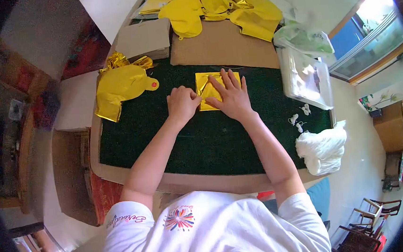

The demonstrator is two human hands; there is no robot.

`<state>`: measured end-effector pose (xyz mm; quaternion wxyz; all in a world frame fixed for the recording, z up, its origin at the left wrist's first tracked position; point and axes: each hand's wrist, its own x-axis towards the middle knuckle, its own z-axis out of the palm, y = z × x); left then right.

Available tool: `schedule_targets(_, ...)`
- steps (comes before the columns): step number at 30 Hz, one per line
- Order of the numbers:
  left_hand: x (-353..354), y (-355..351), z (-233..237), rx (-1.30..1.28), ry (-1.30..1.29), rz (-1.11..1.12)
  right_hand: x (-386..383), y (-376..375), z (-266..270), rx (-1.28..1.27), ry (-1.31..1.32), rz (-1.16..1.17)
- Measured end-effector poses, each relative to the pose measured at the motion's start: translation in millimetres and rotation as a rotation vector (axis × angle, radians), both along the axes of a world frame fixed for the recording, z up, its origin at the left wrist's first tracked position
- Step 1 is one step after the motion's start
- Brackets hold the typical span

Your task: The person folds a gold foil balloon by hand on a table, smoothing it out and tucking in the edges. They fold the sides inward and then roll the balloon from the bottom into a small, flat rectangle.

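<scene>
A folded gold foil balloon lies as a small square on the dark green mat. My right hand rests flat on its right part with fingers spread, pressing on the foil. At the square's left edge, my left hand has its fingers curled, with thumb and fingertip pinched at the foil. The hands hide part of the square's lower and right side. Left of my left hand lies a loose, unfolded gold foil balloon with a red dot on its rounded tab.
Several gold foil balloons lie at the back on a cardboard sheet. Beside them is a stack of grey-brown card. To the right are clear plastic sleeves, small white string bundles and a white plastic bag.
</scene>
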<state>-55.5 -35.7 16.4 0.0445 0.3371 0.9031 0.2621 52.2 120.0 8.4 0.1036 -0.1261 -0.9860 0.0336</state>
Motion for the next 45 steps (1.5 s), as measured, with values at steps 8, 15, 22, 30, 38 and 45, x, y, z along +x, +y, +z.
schedule_targets(8,5.0,0.7,12.5,-0.107,0.001,0.06,-1.1,0.9,-3.2,-0.01,0.018,-0.004)
schedule_targets(15,15.4,14.3,-1.3,-0.287,0.265,-0.187,-0.4,0.6,-4.4,0.022,0.042,0.006)
schedule_targets(22,8.2,1.4,-2.3,-0.362,0.275,-0.142,-1.0,4.0,-13.4,0.031,0.132,0.03)
schedule_targets(30,-25.3,-11.9,-8.7,-0.003,0.1,-0.064,-1.1,3.7,-11.4,0.033,0.122,0.032)
schedule_targets(38,10.6,-23.5,-10.7,-0.045,0.383,-0.263,-1.7,5.5,-11.8,0.044,0.122,0.032)
schedule_targets(45,18.5,-27.1,16.7,0.238,0.492,-0.322,-1.7,4.3,-12.4,0.048,0.096,0.025)
